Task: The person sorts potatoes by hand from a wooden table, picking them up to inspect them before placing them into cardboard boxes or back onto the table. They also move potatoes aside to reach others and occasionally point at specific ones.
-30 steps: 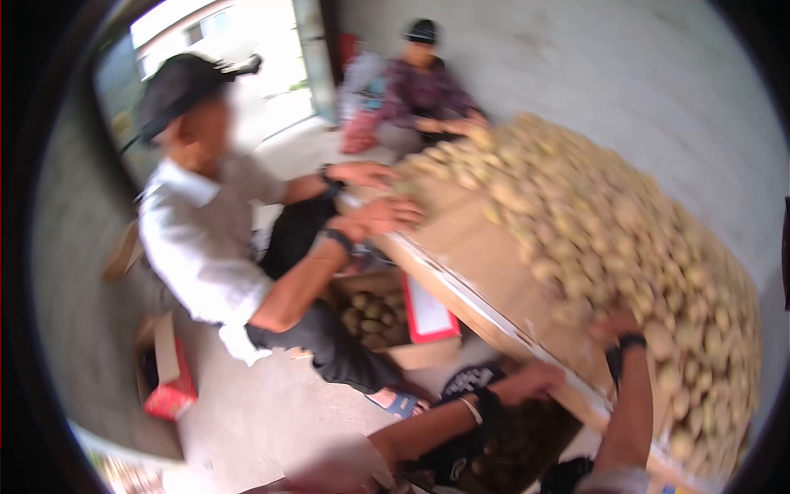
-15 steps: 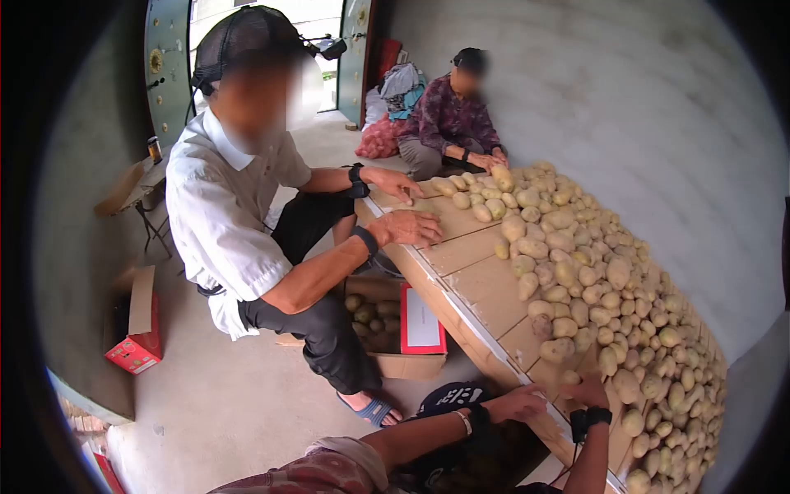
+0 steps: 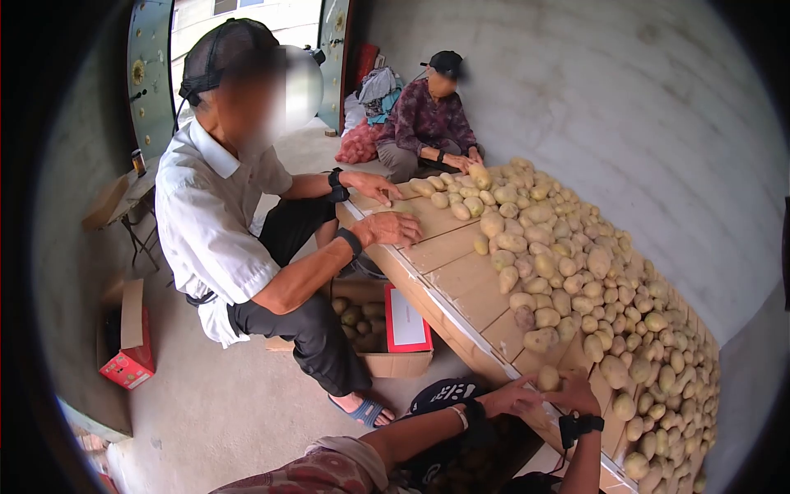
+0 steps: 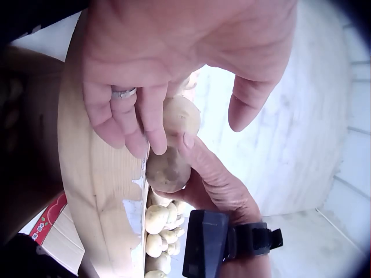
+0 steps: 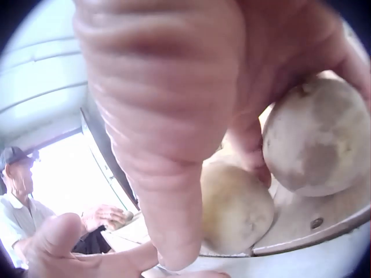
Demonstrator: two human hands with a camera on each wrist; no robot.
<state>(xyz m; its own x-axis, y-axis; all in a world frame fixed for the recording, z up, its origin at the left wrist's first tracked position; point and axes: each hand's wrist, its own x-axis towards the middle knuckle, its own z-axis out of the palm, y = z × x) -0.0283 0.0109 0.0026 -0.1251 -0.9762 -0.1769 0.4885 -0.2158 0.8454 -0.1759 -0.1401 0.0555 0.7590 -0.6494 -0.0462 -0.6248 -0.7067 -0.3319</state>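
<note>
Both hands meet at the near edge of the long wooden plank desk [image 3: 461, 272].

Right hand [image 3: 576, 393] curls its fingers round one round tan potato [image 4: 168, 169] right at the rim; left hand [image 3: 512, 397] hovers beside it, fingers relaxed, holding nothing. Second pale potato [image 4: 181, 114] sits just behind. Bare boards run along the edge, big potato heap [image 3: 609, 296] fills the wall side.

cardboard box [image 3: 374, 333], red carton [image 3: 127, 342], 2 seated ppl
</note>
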